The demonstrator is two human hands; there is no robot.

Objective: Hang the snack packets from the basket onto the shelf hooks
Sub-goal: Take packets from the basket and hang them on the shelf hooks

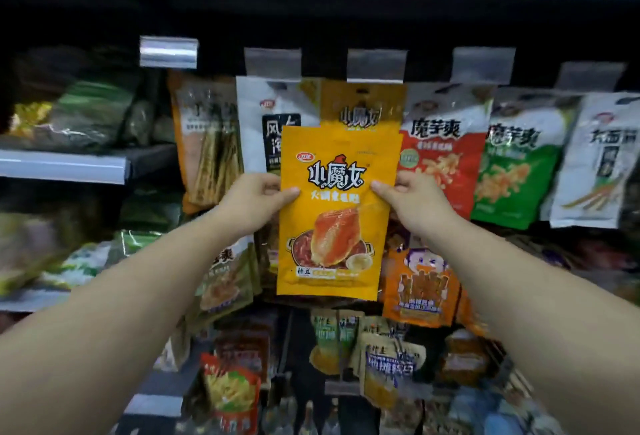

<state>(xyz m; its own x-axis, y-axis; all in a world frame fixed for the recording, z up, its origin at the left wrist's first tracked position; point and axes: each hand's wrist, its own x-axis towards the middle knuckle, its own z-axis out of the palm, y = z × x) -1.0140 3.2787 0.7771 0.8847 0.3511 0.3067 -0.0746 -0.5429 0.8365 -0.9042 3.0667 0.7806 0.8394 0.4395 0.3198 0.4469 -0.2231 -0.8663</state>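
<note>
I hold a yellow snack packet [334,219] upright in front of the shelf, its face toward me. My left hand [258,199] pinches its left edge and my right hand [410,197] pinches its right edge at about mid-height. Just behind and above it hangs a matching yellow packet [362,105] on a hook under a clear price-tag holder [375,65]. The top of the held packet sits below that holder. The basket is out of view.
Along the same hook row hang a white packet [266,112], a red packet [446,154], a green packet [516,171] and another white one [595,160]. More packets fill the rows below. A shelf [65,164] juts out at the left.
</note>
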